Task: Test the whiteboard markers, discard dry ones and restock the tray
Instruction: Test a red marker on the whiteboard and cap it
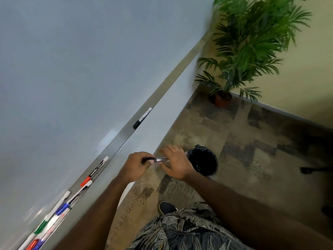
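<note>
Fingers of the left hand curled round the black cap end of a whiteboard marker.
On the right hand the fingers were spread straight and blurred at the barrel's other end, at lower centre of the frame beside a black-lined bin. The tray ran diagonally from lower left, holding a black-capped marker mid-frame and coloured markers at lower left.

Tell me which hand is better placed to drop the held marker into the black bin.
The right, probably. The right hand is nearest the bin, fingers spread at the free end of the marker; the left hand grips the cap end, farther away.
</note>
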Demonstrator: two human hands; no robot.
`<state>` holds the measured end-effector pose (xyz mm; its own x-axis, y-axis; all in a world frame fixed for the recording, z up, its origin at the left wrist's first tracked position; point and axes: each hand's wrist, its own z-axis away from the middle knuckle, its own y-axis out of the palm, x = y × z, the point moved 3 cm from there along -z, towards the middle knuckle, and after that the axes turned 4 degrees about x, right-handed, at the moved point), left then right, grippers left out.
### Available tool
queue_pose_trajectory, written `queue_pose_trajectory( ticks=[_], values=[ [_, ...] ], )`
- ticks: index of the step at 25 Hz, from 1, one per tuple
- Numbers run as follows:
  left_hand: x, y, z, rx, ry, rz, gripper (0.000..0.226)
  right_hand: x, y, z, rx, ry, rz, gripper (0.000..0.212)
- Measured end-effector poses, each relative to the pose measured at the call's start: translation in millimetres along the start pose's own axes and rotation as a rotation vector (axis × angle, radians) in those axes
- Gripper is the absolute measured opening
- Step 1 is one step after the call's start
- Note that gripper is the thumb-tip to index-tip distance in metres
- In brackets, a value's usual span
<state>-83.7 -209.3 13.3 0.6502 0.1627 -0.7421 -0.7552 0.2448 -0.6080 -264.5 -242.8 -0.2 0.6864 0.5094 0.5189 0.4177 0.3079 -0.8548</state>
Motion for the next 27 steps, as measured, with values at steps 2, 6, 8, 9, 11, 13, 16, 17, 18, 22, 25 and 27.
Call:
queue_pose_trajectory(
  ticks=[2,6,8,9,11,13,16,17,18,22,25,27],
  values=[
    [-7.4,15.4,-14.1,0.055,0.022,-0.034,0.015,-16.4,9.5,2.6,0.168,0.025,-0.074,0.035],
    [-16.3,43.6,-39.2,0.068,0.029,-0.058,0.033,-60.8,19.7,30.9,0.192,0.265,-0.163,0.026],
    [-14.5,54.0,-48.1,0.109,-0.008,-0.077,0.038,-93.5,21.0,45.1,0.232,0.423,-0.097,0.027],
    [-13.1,58.4,-52.6,0.145,-0.022,-0.098,0.037,-109.8,20.4,50.4,0.254,0.479,-0.077,0.028],
    [-8.1,65.3,-59.6,0.198,-0.037,-0.138,0.033,-138.4,13.4,53.5,0.269,0.551,-0.062,0.029],
    [-4.4,68.8,-64.4,0.204,-0.042,-0.168,0.030,-164.4,5.0,46.4,0.258,0.591,-0.050,0.028],
    [0.4,74.6,-74.0,0.232,-0.042,-0.199,0.030,-197.8,-10.3,23.1,0.256,0.619,0.006,0.031],
    [1.5,75.9,-76.5,0.248,-0.045,-0.208,0.030,-208.9,-13.8,16.3,0.250,0.634,0.009,0.035],
    [1.6,76.9,-79.4,0.257,-0.044,-0.219,0.031,-220.5,-16.3,11.4,0.246,0.646,0.014,0.042],
    [-0.7,75.2,-90.4,0.215,-0.044,-0.231,0.037,-253.2,-21.1,5.2,0.212,0.646,0.043,0.050],
    [-0.9,75.9,-96.6,0.190,-0.053,-0.245,0.040,-257.4,-21.6,10.5,0.102,0.655,0.034,0.041],
    [-1.4,78.9,-98.6,0.198,-0.055,-0.253,0.041,-251.6,-16.5,18.0,0.057,0.686,0.016,0.041]
  ],
)
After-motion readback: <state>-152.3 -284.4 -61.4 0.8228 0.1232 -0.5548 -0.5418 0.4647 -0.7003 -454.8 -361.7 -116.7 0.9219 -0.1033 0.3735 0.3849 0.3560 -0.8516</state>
